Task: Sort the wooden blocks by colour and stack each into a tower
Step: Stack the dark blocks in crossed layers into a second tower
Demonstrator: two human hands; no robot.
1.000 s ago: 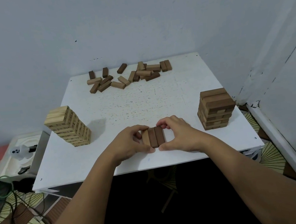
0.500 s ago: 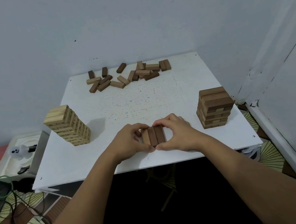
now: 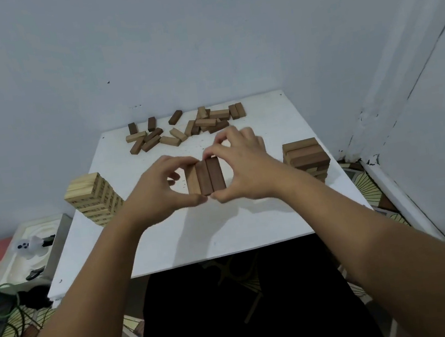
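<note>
Pinching a row of three blocks [image 3: 205,178] between them, the left hand [image 3: 159,188] and right hand [image 3: 243,167] clasp its ends with thumbs and curled fingers above the white table [image 3: 251,226]. These three are smooth rectangular wooden bars laid side by side, the left one paler than the two dark brown ones. A pale tower [image 3: 94,202] with visible grain stands at the table's left edge; a dark tower [image 3: 306,157] stands at the right, its lower part hidden behind the right forearm. Loose blocks [image 3: 184,126] lie jumbled along the far edge. Beside the table, a white tray [image 3: 10,264] holds small items too blurred to name.
</note>
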